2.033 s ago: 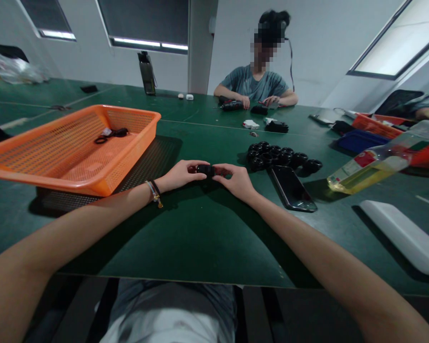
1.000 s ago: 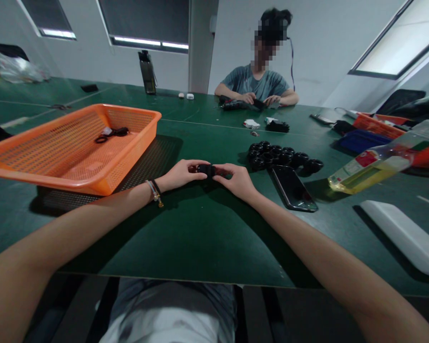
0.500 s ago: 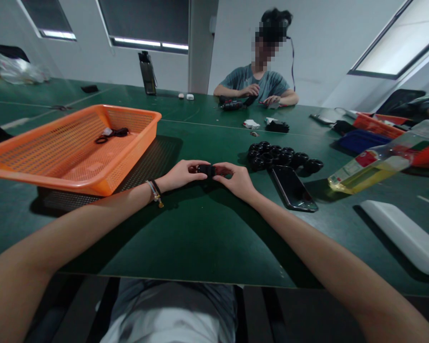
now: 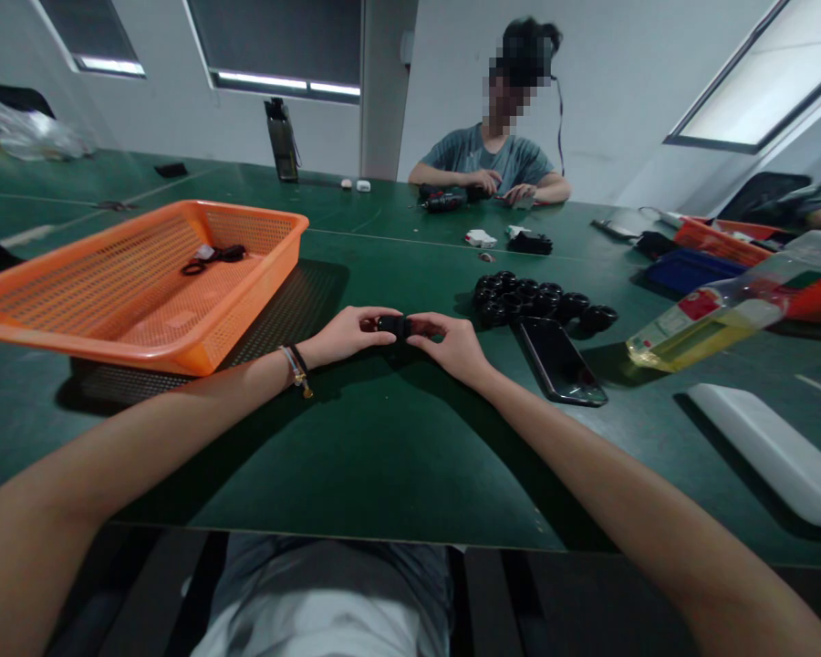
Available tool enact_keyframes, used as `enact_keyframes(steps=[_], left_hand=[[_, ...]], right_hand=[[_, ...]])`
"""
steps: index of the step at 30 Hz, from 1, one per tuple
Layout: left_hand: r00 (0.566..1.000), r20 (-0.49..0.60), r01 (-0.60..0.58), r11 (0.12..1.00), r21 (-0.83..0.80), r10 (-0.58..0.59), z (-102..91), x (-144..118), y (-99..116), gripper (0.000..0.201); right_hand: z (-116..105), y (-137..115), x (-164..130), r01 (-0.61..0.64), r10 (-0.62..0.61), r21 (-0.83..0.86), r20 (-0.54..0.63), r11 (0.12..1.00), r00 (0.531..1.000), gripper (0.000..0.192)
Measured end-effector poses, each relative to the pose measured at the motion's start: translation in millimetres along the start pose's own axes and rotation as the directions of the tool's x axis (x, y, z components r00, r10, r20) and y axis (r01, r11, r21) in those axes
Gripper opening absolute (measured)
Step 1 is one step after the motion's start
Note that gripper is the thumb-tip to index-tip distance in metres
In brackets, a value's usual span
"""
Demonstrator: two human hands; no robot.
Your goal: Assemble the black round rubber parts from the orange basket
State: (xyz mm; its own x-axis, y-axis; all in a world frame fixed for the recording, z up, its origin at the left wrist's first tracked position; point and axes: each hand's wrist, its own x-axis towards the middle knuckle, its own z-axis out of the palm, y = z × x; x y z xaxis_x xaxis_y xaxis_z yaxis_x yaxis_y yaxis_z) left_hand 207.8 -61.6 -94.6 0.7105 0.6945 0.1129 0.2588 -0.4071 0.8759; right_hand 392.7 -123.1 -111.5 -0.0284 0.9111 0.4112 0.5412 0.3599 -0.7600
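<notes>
Your left hand (image 4: 346, 336) and right hand (image 4: 452, 345) meet over the dark green desk (image 4: 383, 456), and between them you pinch a small black cylindrical plastic part (image 4: 393, 325), fingers of both hands clenched on its two ends just above the desk surface. Compared with the views from the last two seconds, almost nothing about your hands has shifted: same spot, same grip, wrists resting low. Whatever your fingertips do to the part is too small to read here, so I judge the work on this one piece is ongoing rather than finished.

The only real change is across the desk: the person in the grey-green shirt (image 4: 493, 162) has brought both hands back down close together over a dark tool lying there.

Just right of your right hand lies a black smartphone (image 4: 559, 360), face up, and beyond it sits a cluster of black ring-shaped plastic parts (image 4: 540, 301), well within reach and untouched. To your left, the orange perforated plastic basket (image 4: 260, 274) holds only a couple of small dark items. A clear plastic bottle of yellow liquid (image 4: 718, 315) lies tilted at the right, near a flat white rectangular slab (image 4: 766, 452).
</notes>
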Motion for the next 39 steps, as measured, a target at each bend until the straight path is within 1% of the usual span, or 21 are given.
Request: enact_keyframes(steps=[19,25,39], left_hand=[[1.0,0.011,-0.026,1.0,-0.019,0.026,-0.3,0.6,-2.2,0.051],[1.0,-0.007,-0.014,0.999,-0.029,0.014,0.7,1.1,-2.8,0.052],[1.0,0.001,-0.007,1.0,-0.023,0.007,0.8,0.5,-2.2,0.052]], right_hand=[[-2.2,-0.7,-0.7,0.023,-0.022,-0.029,0.015,0.999,1.0,0.023],[-0.9,0.4,-0.2,0.001,-0.001,-0.042,0.012,0.999,1.0,0.024],[-2.9,-4.5,-0.5,-0.021,0.023,-0.078,0.032,0.997,0.999,0.024]])
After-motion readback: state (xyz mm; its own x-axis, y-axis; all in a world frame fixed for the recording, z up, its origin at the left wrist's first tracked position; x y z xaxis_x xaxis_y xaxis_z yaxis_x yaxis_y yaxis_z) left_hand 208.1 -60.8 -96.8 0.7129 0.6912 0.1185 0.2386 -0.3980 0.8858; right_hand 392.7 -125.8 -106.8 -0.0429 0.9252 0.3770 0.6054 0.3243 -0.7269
